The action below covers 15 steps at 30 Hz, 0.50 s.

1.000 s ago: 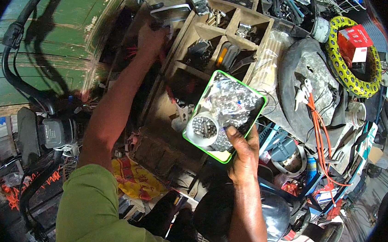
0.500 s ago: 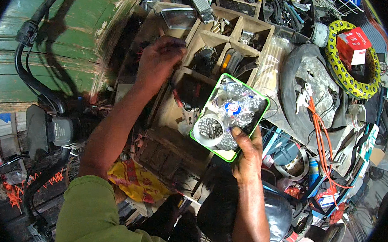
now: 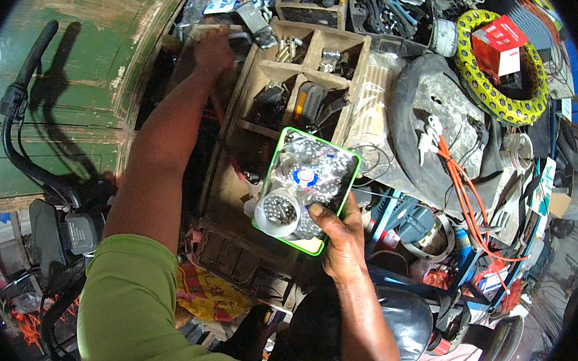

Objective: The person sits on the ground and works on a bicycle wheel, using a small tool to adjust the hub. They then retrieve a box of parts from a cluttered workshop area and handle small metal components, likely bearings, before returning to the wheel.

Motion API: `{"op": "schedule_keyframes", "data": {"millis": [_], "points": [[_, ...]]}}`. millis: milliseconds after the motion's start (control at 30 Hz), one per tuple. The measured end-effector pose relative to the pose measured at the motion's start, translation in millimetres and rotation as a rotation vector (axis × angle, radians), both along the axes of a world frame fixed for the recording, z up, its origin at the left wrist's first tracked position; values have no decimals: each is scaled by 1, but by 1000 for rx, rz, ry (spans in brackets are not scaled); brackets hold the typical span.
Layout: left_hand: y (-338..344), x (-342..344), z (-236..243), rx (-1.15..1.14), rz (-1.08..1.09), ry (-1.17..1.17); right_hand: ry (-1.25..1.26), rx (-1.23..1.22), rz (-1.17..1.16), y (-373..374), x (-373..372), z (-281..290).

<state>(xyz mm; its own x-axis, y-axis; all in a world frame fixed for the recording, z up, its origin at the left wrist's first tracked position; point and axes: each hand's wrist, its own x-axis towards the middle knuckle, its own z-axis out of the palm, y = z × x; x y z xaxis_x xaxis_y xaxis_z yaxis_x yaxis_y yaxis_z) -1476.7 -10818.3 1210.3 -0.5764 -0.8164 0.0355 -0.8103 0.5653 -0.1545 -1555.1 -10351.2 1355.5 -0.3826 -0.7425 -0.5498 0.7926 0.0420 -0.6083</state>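
Observation:
My right hand (image 3: 344, 244) grips the near right corner of a clear plastic box (image 3: 355, 176) with a bright green rim, thumb on top. Inside lie plastic bags of small metal balls (image 3: 312, 156) and a round white tub (image 3: 261, 223) full of balls. My left arm is stretched out to the far left of the wooden compartment tray (image 3: 239, 118). There my left hand (image 3: 214, 51) is over a clear plastic lid (image 3: 241, 36), whose right part shows beside it. Its fingers are mostly hidden, so I cannot tell whether they grip the lid.
Tray compartments hold small metal parts and black pieces. A grey finned block (image 3: 252, 18) lies beyond my left hand. To the right are a black-rimmed cover (image 3: 439, 118), a yellow patterned ring (image 3: 533, 99), a red box (image 3: 500, 44) and orange cables (image 3: 458, 175). A handlebar (image 3: 21, 95) stands left.
My left hand has reached farther forward and left, from above the tray's edge to the clear lid. The view has shifted right; my right hand still holds the green-rimmed box.

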Motion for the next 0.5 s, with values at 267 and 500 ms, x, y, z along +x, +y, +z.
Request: {"op": "schedule_keyframes", "data": {"millis": [267,500], "points": [[48,83,-9,-47,78,88,168,12,116,22,-36,-20],[166,146,93,51,470,978,197,-229,74,66,-41,42]]}}
